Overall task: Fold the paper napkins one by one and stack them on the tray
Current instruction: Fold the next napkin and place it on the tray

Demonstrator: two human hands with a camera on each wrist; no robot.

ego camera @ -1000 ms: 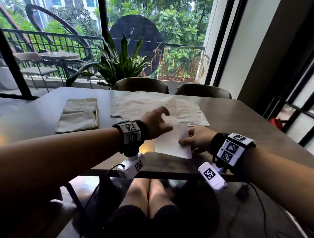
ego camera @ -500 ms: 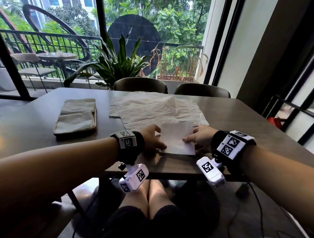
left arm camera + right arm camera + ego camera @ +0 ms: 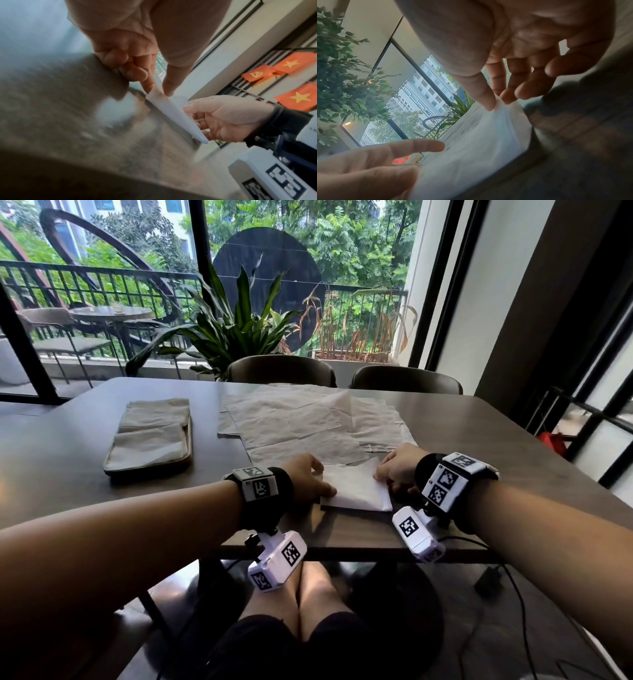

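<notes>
Napkin [image 3: 356,489] now nearer — both hands.

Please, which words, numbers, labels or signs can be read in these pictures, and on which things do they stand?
No word or number can be read anywhere.
Wristbands: black-and-white square code patterns, no letters.
Wrist cameras: the same kind of code patterns.
Red flags: a yellow star; one bears a hammer and sickle; no text.
Napkin: blank.

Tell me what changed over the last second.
The left hand dropped from above the unfolded napkins onto the white napkin and now pinches its left edge. The right hand keeps pinching the right edge. Tray unchanged.
</notes>
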